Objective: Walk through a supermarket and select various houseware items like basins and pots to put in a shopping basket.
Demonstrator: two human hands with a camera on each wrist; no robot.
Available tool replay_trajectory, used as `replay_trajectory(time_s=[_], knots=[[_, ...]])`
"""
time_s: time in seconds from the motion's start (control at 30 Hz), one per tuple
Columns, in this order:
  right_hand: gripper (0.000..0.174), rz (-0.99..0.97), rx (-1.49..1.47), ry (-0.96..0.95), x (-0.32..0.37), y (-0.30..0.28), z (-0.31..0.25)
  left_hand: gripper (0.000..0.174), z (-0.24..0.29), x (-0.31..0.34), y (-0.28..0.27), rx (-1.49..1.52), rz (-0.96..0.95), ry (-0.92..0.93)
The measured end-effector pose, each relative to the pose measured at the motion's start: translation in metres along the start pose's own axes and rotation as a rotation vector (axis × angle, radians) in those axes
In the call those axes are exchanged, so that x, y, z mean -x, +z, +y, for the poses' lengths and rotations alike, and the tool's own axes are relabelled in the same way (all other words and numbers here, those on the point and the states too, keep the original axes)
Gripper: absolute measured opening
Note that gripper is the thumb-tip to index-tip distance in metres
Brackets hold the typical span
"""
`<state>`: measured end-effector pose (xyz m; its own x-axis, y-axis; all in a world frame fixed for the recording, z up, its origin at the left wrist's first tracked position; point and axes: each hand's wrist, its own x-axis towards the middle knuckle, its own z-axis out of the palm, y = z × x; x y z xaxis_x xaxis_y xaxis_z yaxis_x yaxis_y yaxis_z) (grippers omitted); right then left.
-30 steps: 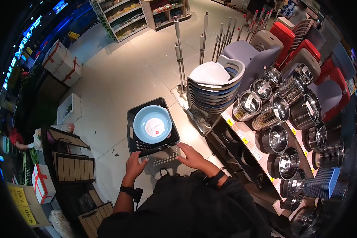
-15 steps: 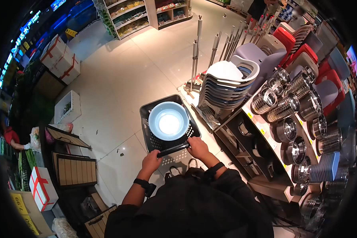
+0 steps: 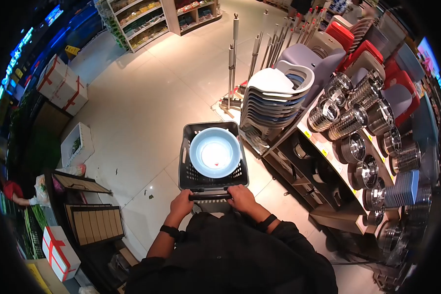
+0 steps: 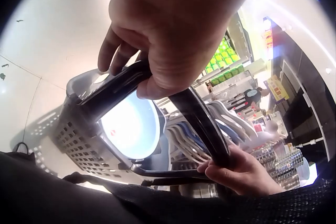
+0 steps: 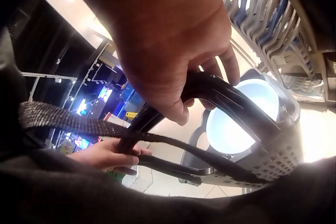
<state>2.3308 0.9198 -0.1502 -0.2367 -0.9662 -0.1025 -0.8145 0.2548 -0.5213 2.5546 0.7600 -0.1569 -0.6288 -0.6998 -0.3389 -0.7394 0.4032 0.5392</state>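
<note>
A black shopping basket (image 3: pixel 183 166) with perforated sides stands in front of the person. Inside it sits a light blue plastic basin (image 3: pixel 214 153) with a bright white patch and a small red mark at its bottom. The left hand (image 3: pixel 181 203) grips one end of the basket's black handle (image 3: pixel 210 196). At the handle's other end, the right hand (image 3: pixel 241 199) has its fingers curled over the bar. In the left wrist view, the thumb and fingers of the left hand (image 4: pixel 168 40) wrap round the bar. The right wrist view shows the right hand (image 5: pixel 173 61) holding it likewise.
To the right, stacked plastic stools (image 3: pixel 274 98) stand beside a shelf of stainless steel pots (image 3: pixel 348 122). Upright metal poles (image 3: pixel 232 73) rise behind the stools. Red-taped white boxes (image 3: pixel 63 85) and a white foam box (image 3: pixel 77 146) are at left. Tiled floor (image 3: pixel 147 93) stretches ahead.
Both hands have closed more fully round the handle, thumbs no longer sticking out. The view swung and then partly back; the basket and basin now sit straighter before the person.
</note>
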Motion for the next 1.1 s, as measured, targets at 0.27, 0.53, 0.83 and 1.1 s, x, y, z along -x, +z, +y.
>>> replay_trajectory(time_s=[0.27,0.53,0.83,1.1], knots=[[0.029,0.116,0.030,0.248,0.003,0.040,-0.052,0.020,-0.038,-0.034,-0.035,-0.052,-0.111,0.223],[0.025,0.254,-0.032,0.452,0.012,0.078,-0.096,0.022,-0.064,-0.060,-0.060,-0.171,-0.252,0.396],[0.022,0.237,-0.044,0.557,0.001,0.102,-0.145,0.023,-0.079,-0.091,-0.086,-0.185,-0.362,0.500],[0.021,0.437,-0.063,0.796,-0.035,0.131,-0.192,0.021,-0.098,-0.149,-0.107,-0.212,-0.570,0.744]])
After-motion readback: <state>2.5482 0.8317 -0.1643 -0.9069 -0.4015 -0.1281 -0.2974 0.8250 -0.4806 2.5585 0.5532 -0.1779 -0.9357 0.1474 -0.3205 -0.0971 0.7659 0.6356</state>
